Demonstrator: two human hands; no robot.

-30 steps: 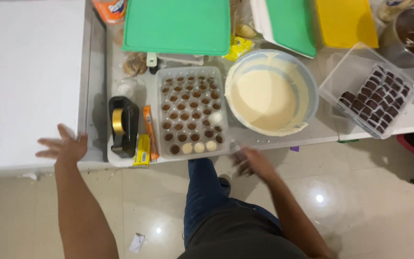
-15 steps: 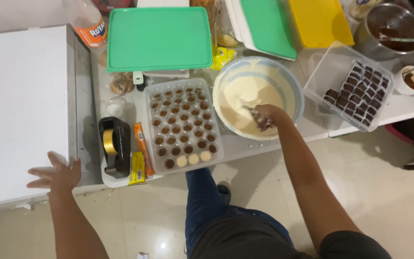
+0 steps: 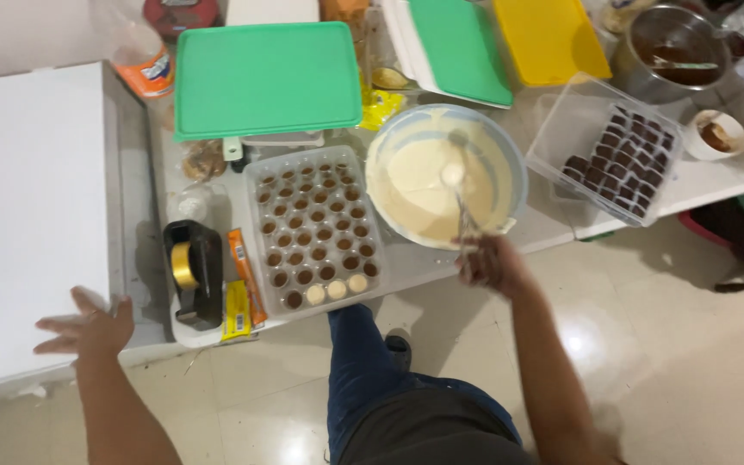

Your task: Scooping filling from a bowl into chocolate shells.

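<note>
My right hand (image 3: 488, 263) has pulled back from the bowl (image 3: 510, 164), apparently gripping a spoon (image 3: 455, 185); left hand (image 3: 88, 327) stays spread beside the tape dispenser (image 3: 193, 274).

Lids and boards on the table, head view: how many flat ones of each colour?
Green lids: 2, the big one and the tilted one
Yellow board: 1
Total: 3
</note>
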